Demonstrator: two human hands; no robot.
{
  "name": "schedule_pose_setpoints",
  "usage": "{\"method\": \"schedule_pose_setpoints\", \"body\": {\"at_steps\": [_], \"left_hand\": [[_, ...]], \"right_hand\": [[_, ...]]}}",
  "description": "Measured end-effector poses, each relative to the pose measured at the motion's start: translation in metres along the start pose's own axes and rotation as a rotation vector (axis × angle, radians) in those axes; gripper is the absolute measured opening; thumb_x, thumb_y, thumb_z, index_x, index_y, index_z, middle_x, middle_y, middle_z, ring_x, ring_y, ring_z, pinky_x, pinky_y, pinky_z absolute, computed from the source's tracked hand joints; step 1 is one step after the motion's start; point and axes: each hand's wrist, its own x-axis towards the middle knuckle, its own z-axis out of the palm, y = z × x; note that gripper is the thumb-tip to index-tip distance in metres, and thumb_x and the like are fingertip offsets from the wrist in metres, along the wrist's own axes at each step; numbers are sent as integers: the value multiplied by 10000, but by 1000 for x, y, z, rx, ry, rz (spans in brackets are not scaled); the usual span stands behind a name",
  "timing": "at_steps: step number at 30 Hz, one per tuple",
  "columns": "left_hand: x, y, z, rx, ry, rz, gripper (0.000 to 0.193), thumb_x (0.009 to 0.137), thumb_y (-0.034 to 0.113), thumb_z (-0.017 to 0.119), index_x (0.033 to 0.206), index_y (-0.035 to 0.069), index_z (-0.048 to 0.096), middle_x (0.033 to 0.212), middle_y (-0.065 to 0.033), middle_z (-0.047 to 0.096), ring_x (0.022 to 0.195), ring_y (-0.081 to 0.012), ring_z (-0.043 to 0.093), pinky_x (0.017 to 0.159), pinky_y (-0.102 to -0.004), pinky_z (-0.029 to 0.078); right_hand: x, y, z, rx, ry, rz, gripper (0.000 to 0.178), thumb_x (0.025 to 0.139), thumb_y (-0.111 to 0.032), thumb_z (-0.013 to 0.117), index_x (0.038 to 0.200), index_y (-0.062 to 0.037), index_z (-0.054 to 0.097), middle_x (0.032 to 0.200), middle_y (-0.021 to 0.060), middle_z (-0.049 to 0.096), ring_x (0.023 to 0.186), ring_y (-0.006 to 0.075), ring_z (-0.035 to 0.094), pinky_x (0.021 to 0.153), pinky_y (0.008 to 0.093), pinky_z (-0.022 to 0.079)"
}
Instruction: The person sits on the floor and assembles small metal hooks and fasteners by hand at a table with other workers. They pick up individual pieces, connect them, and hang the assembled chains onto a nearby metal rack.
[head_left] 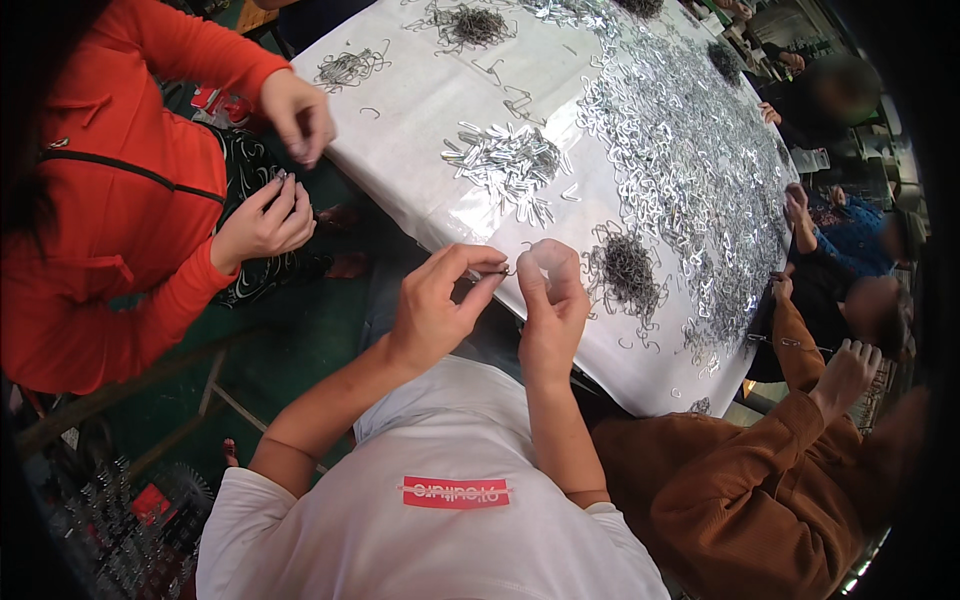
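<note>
Both my hands are raised over the table's near edge, close together. My left hand [440,295] pinches a small dark wire piece [508,269] between thumb and forefinger. Just to its right, my right hand [553,300] is closed in a pinch, and a thin bent wire end [527,244] shows at its fingertips. The rest of what it holds is hidden. Beyond my hands lies a heap of shiny metal clips [510,165]. Right of my right hand is a tangled pile of dark wire hooks [628,275].
A white-covered table [420,120] carries a broad spread of shiny clips [660,160] and more piles of wire hooks [470,25]. A person in an orange-red jacket [110,200] works at my left. At my right sits someone in brown [750,480]. Others line the far right side.
</note>
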Motion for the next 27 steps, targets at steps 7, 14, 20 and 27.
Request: {"method": "schedule_pose_setpoints", "body": {"at_steps": [7,14,20,27], "left_hand": [[5,-33,7,59,88,113,211,746,-51,672,942,21,639,830,-102,647,750,-232,638,635,-307,500],[81,-125,39,417,-2,287,142,775,56,658,917,53,667,867,-83,644,809,-250,588,729,-357,471],[109,-164,60,661,-172,273,154,813,58,563,928,61,666,907,-92,634,836,-267,588,744,-376,477],[114,-155,54,607,-126,96,179,794,50,621,968,52,666,886,-107,651,808,-268,624,730,-362,500]], "right_hand": [[-8,19,7,35,97,-270,77,837,8,596,890,-35,560,1008,81,458,919,159,465,802,264,395],[-7,25,-8,-111,53,-344,79,867,12,580,919,-28,536,989,61,448,891,136,458,804,254,390],[-6,26,-9,-95,94,-266,72,825,-25,629,870,-35,573,968,92,497,895,182,486,804,282,397],[-2,26,-12,-142,82,-278,57,833,-30,623,867,-34,577,970,93,499,869,180,495,755,265,412]]}}
